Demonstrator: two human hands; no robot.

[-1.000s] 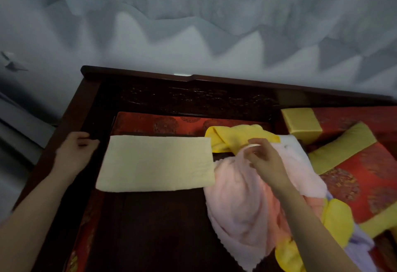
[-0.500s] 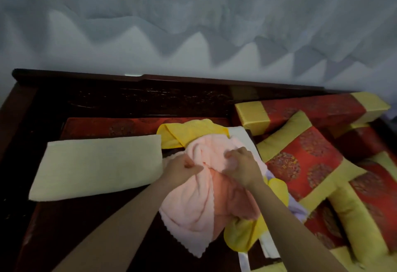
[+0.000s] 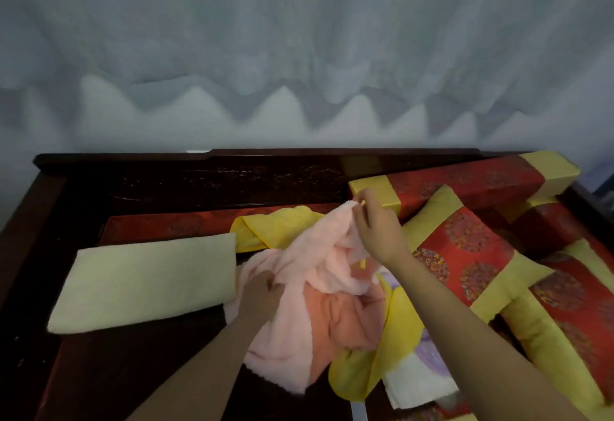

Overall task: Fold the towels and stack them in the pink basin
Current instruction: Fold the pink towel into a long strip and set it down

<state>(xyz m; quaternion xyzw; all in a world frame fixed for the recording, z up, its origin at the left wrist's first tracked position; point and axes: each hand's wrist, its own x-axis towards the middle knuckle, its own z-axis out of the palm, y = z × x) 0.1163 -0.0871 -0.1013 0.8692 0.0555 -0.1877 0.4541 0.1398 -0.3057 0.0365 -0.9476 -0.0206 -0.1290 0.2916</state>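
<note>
1. Snagging: pink towel (image 3: 299,264) lies mid-frame on the pile (image 3: 358,377); right hand (image 3: 375,228)'s grip pinches its top corner, left hand (image 3: 259,294)'s holds its lower edge; lifting may drag others.
2. Rumpling: folded towel (image 3: 143,281) beside it may shift.

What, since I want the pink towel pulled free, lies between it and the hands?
Nothing visible: the left hand and right hand both grip the pink towel, which lies atop the pile. The basin is out of view.
</note>
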